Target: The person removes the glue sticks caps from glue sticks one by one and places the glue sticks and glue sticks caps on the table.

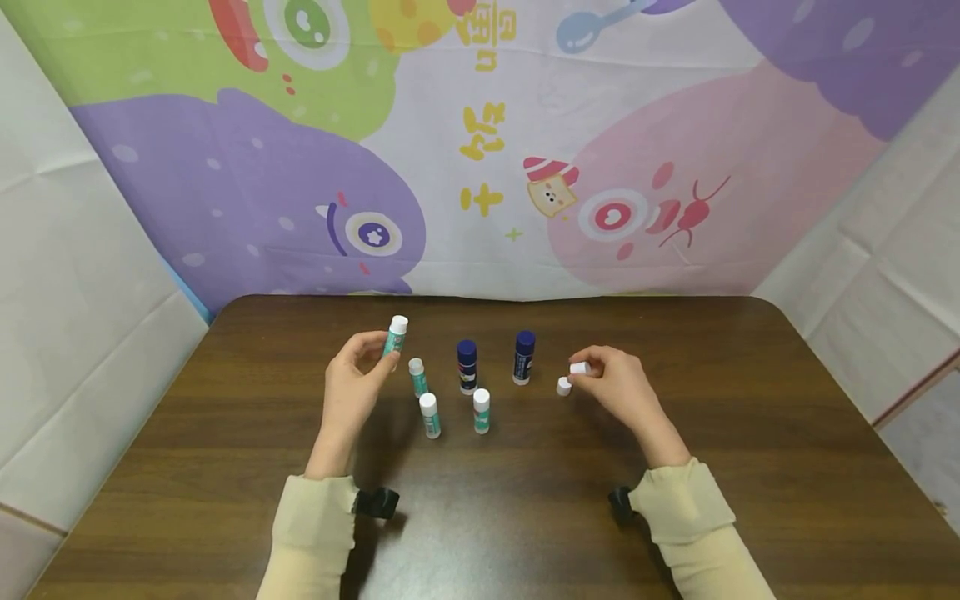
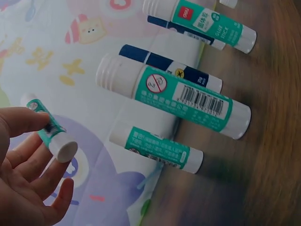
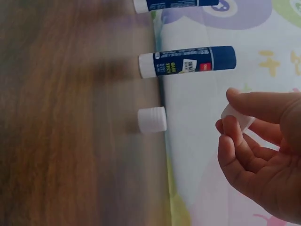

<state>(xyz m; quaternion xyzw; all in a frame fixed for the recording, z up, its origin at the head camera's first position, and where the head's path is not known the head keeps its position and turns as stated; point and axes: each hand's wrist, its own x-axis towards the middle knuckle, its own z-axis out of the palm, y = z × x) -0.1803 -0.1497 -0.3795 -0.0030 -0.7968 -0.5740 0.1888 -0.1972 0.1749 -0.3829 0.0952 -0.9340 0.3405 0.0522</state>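
Observation:
My left hand (image 1: 351, 387) pinches a green-and-white glue stick (image 1: 397, 335) between thumb and fingers, raised above the table's left side. In the left wrist view this glue stick (image 2: 52, 132) leans, its round white base towards the camera. On the right, a small white cap (image 1: 579, 367) is pinched between thumb and fingertips of my right hand (image 1: 621, 385). Just below it a second white cap (image 1: 564, 386) rests on the table; the right wrist view shows ridges round this cap (image 3: 153, 120). Nearest my left hand stands another green glue stick (image 1: 417, 379).
Two more green glue sticks, one left (image 1: 430, 417) and one right (image 1: 482, 412), stand upright towards the front. Behind them are two dark blue glue sticks, one central (image 1: 467, 367) and one further right (image 1: 524, 358). A cartoon-printed cloth (image 1: 487, 242) hangs at the brown table's (image 1: 510, 517) far edge.

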